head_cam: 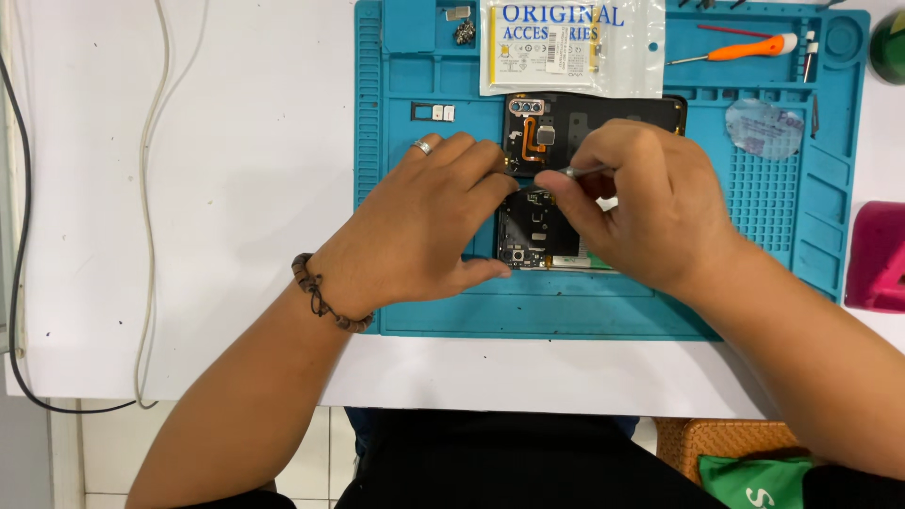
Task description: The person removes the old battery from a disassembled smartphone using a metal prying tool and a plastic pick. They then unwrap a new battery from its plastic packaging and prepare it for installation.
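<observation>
Working inside an opened black smartphone point(566, 127), back cover already off, circuit board and orange flex cable point(534, 141) exposed. It lies on the teal silicone repair mat point(434, 311), mid-mat, on the white counter point(189, 188).

State as I read it: teardown is past the cover stage; board still seated, so internals remain to be dealt with. A small card tray point(434, 112) lies loose on the mat left of the phone, so that part is out.

Left hand point(415, 236): fingers pressed together, flat on the phone's left edge, steadying it. Right hand point(650, 203): thumb and forefinger pinching a thin metal tool point(586, 172), probably tweezers, tip pointing at the board near the flex cable. Tip contact hidden by fingers.

Count:
- phones: one
- hands: two, both the person's own
- mats: one
- clear plastic parts pouch with yellow-white card point(570, 42): one, top of mat, overlapping the phone's upper edge
- orange-handled screwdriver point(745, 49): one, top right tray
- cluster of small screws point(464, 32): one heap, count not readable
- ring, beaded bracelet point(325, 297): one each, left hand
- white cables point(151, 188) on counter: two strands visible
</observation>
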